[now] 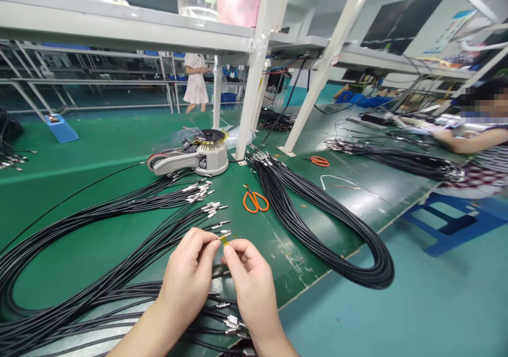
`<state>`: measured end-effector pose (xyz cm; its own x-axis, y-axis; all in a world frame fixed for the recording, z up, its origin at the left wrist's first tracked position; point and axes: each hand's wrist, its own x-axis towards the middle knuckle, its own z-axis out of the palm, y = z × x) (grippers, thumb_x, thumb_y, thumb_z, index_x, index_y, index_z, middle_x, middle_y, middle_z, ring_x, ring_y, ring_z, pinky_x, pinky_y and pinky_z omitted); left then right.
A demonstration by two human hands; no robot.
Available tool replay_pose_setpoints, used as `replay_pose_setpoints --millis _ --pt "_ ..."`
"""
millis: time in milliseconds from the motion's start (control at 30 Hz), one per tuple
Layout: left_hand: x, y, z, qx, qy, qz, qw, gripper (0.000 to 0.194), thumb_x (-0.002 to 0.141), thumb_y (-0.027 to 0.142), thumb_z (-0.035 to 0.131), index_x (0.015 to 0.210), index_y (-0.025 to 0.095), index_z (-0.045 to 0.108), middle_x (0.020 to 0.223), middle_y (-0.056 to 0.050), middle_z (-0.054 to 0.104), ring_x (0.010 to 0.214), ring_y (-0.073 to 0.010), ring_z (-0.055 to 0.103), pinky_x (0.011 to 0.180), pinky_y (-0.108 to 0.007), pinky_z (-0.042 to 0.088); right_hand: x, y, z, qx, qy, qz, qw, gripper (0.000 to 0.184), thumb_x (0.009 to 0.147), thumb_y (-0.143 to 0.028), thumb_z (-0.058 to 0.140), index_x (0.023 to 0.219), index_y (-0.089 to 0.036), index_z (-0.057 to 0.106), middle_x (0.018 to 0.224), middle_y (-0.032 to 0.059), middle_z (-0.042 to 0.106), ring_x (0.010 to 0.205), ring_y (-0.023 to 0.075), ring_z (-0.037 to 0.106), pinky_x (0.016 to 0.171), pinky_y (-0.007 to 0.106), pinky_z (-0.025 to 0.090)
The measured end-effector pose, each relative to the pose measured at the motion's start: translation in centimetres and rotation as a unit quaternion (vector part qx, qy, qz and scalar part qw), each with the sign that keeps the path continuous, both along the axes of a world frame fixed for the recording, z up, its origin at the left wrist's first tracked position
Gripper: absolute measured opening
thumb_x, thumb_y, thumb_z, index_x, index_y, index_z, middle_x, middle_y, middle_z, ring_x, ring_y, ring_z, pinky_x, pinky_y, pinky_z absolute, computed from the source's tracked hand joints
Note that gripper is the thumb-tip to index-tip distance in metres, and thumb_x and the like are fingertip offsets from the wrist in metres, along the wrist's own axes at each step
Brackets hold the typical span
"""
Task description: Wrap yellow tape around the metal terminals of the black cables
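My left hand (190,269) is closed in a pinch on a thin cable end, whose metal tip (226,232) pokes out past the fingertips. My right hand (254,283) pinches a small strip of yellow, see-through tape (224,241) that touches the cable end. Most of the held cable is hidden by my fingers. Under and left of my hands lie bundles of black cables (99,211) with metal connectors (212,208) at their ends. Beyond my hands is a pair of orange-handled scissors (255,202).
A round tape dispenser (206,153) stands behind the cables. To the right lie a looped cable bundle (373,240) overhanging the table edge and more orange scissors (319,161). White posts (256,76) carry a shelf. A co-worker (484,140) sits far right; another person (195,82) stands behind.
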<state>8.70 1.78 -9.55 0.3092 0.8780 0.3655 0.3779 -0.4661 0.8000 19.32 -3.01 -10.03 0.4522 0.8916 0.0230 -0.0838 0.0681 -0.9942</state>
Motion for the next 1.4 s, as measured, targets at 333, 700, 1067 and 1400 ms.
replay_pose_setpoints --millis 333,700,1067,1400 --pt "0.4 0.0 0.9 -0.266 -0.092 -0.005 0.960 0.023 0.079 0.039 0.055 0.072 0.017 0.056 0.052 0.006 0.049 0.039 -0.0082 0.044 0.041 -0.021 0.035 0.1 0.1 0.0 -0.001 -0.014 0.001 1.000 0.015 0.080 -0.029 0.061 0.074 -0.015 0.062 0.069 0.0013 0.063 0.065 0.0151 0.056 0.061 0.025 0.045" --pt "0.2 0.3 1.6 -0.361 -0.173 -0.046 0.915 0.029 0.070 0.042 0.063 0.068 0.015 0.057 0.046 0.006 0.048 0.035 -0.0074 0.045 0.039 -0.020 0.035 0.2 0.3 0.3 0.003 -0.016 0.001 1.000 0.014 0.079 -0.027 0.062 0.070 -0.016 0.062 0.066 0.0007 0.062 0.062 0.0143 0.054 0.059 0.025 0.044" --pt "-0.3 0.7 1.3 -0.432 -0.234 -0.132 0.861 0.030 0.070 0.040 0.067 0.063 0.014 0.054 0.043 0.006 0.047 0.032 -0.0061 0.042 0.033 -0.017 0.034 0.6 0.2 0.2 0.023 -0.014 0.027 0.999 0.015 0.080 -0.028 0.062 0.070 -0.017 0.060 0.066 -0.0002 0.060 0.063 0.0145 0.053 0.060 0.025 0.043" --pt "-1.6 1.4 2.1 -0.491 -0.177 -0.276 0.807 0.028 0.070 0.039 0.068 0.063 0.013 0.059 0.044 0.006 0.043 0.029 -0.0031 0.036 0.029 -0.015 0.026 2.5 -0.6 0.2 0.077 -0.064 0.118 0.988 0.008 0.078 -0.023 0.065 0.073 -0.020 0.060 0.074 -0.0003 0.060 0.072 0.0159 0.056 0.068 0.026 0.046"
